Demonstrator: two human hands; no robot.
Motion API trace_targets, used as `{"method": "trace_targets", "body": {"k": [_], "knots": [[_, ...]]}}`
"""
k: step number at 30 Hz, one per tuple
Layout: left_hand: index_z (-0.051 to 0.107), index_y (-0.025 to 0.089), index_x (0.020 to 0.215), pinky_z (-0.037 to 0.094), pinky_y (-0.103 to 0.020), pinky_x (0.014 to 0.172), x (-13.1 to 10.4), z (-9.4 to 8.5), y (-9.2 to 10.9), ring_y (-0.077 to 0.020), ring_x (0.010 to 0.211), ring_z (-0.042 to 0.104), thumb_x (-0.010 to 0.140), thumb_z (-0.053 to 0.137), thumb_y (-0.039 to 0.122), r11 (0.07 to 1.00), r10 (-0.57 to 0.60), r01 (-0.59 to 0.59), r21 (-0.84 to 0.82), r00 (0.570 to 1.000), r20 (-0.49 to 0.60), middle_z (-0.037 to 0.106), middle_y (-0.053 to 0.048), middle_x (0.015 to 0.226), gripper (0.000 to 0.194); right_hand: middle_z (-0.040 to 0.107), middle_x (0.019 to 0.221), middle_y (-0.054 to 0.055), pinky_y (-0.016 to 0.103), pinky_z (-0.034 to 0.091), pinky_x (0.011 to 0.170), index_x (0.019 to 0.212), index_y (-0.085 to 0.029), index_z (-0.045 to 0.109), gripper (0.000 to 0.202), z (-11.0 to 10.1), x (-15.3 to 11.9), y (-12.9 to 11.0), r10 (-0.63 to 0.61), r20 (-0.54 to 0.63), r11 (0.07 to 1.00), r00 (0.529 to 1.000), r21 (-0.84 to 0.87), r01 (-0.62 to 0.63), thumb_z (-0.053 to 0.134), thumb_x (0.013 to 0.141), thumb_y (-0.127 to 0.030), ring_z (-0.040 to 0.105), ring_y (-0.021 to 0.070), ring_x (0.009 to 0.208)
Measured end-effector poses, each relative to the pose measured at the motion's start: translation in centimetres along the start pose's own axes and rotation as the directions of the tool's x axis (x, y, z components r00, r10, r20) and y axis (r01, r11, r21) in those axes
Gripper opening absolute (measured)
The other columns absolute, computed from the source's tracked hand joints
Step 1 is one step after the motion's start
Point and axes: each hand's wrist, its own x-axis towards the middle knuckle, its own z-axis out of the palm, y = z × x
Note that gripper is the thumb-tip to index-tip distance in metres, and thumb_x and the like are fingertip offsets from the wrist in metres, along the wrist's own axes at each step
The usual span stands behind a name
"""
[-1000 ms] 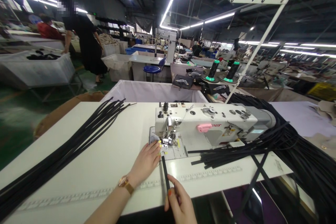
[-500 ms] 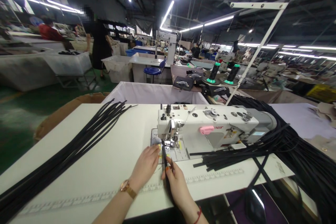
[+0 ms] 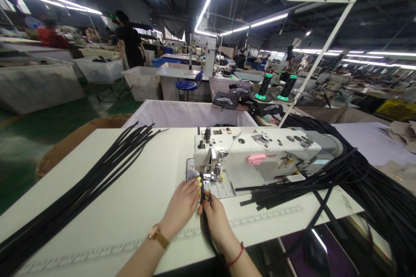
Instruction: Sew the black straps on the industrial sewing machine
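A narrow black strap (image 3: 206,230) runs from under the presser foot of a white sewing machine (image 3: 237,149) toward me and over the table's front edge. My left hand (image 3: 182,202) lies left of the strap, fingers close together and fingertips pressed against it just before the foot. Its thumb is mostly hidden. My right hand (image 3: 215,218) is closed around the strap slightly nearer me, thumb on top. A small pointed metal tool, apparently thread snips (image 3: 210,198), sticks up from the same hand; its grip is hidden.
Many black straps (image 3: 87,181) lie on the left of the white table (image 3: 146,207); more straps (image 3: 279,192) heap up at the right. A printed ruler (image 3: 266,215) crosses the front. Behind stand a lined bin (image 3: 191,114), thread cones (image 3: 264,86) and a walking person (image 3: 130,43).
My left fingertips have come in against the strap beside the presser foot. My right hand has shifted slightly toward the machine. In the background, the person in black has moved right.
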Motion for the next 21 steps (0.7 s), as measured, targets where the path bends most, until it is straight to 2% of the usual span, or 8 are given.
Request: {"method": "trace_targets", "body": {"k": [8, 21], "knots": [[0.059, 0.019, 0.128, 0.038, -0.052, 0.109, -0.11, 0.34, -0.30, -0.0278, 0.129, 0.048, 0.095, 0.043, 0.019, 1.000, 0.023, -0.023, 0.003, 1.000, -0.008, 0.056, -0.007, 0.138, 0.037, 0.054, 0.064, -0.002, 0.028, 0.039, 0.066, 0.078, -0.018, 0.052, 0.016, -0.36, -0.63, 0.01, -0.008, 0.018, 0.998, 1.000, -0.055, 0.009, 0.040, 0.087, -0.017, 0.050, 0.0157, 0.063], [0.059, 0.018, 0.127, 0.037, -0.052, 0.109, 0.04, -0.12, 0.08, -0.0266, 0.131, 0.046, 0.094, 0.043, 0.016, 1.000, 0.003, -0.003, 0.007, 1.000, 0.024, 0.056, -0.007, 0.139, 0.037, 0.055, 0.063, -0.001, 0.029, 0.040, 0.066, 0.079, -0.018, 0.053, 0.015, -0.33, -0.46, 0.14, -0.016, 0.012, 0.998, 1.000, -0.066, 0.017, 0.041, 0.087, -0.019, 0.051, 0.0168, 0.063]]}}
